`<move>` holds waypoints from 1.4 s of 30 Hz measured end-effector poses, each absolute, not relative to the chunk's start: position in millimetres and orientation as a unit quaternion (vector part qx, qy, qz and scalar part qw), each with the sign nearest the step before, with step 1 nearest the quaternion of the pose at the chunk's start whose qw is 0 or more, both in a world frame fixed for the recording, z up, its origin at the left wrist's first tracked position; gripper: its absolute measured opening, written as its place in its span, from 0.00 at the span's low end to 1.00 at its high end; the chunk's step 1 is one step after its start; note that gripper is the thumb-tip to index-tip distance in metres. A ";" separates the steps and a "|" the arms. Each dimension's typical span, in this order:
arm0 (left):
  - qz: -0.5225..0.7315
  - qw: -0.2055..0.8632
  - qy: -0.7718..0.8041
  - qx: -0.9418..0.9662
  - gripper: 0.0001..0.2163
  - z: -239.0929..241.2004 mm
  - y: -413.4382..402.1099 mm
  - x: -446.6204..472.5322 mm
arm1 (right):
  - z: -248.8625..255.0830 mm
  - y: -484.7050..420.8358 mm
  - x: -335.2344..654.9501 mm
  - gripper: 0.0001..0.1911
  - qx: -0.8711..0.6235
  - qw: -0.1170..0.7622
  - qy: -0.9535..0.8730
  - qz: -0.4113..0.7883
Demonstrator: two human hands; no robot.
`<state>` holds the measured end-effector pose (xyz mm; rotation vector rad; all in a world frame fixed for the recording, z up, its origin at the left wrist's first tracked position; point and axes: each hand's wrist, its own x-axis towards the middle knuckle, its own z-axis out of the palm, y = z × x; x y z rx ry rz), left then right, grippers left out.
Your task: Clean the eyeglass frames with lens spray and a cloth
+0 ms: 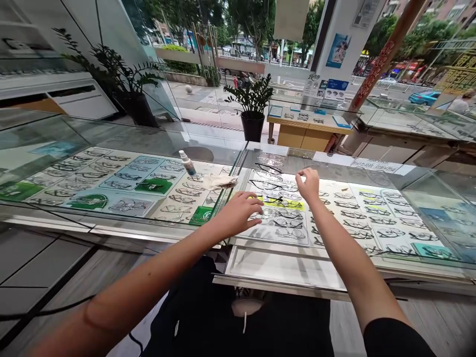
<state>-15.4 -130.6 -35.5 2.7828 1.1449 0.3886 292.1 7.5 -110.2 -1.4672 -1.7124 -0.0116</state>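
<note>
My left hand [241, 210] rests low over the glass counter top [297, 267], fingers stretched out toward a pair of dark-framed glasses [277, 200] lying on the glass. My right hand [308, 183] hovers just right of those glasses with fingers curled in a loose pinch; I cannot make out anything held in it. More pairs of thin black glasses [268, 168] lie farther back on the same glass. Rows of eyeglass frames [386, 218] fill the display trays under the glass.
A small spray bottle [188, 162] and a crumpled cloth [217, 181] sit on the left glass case [111, 148]. Potted plants [253, 106] stand behind the counters, with a wooden display table [308, 134] and street windows beyond. A person [463, 101] is at far right.
</note>
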 end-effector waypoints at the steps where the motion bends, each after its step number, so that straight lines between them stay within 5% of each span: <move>1: 0.127 0.059 0.381 0.914 0.06 -37.6 -125.0 -10.5 | -111.1 8.3 293.3 0.09 -0.591 0.431 -0.681 0.000; 33: 0.110 0.062 0.431 0.893 0.07 -38.5 -41.5 5.8 | -112.2 13.7 286.9 0.10 -0.625 0.400 -0.666 0.071; 42: 0.096 -0.048 0.323 0.940 0.09 -39.9 -92.8 28.3 | -83.3 -4.9 283.1 0.09 -0.624 0.424 -0.656 0.027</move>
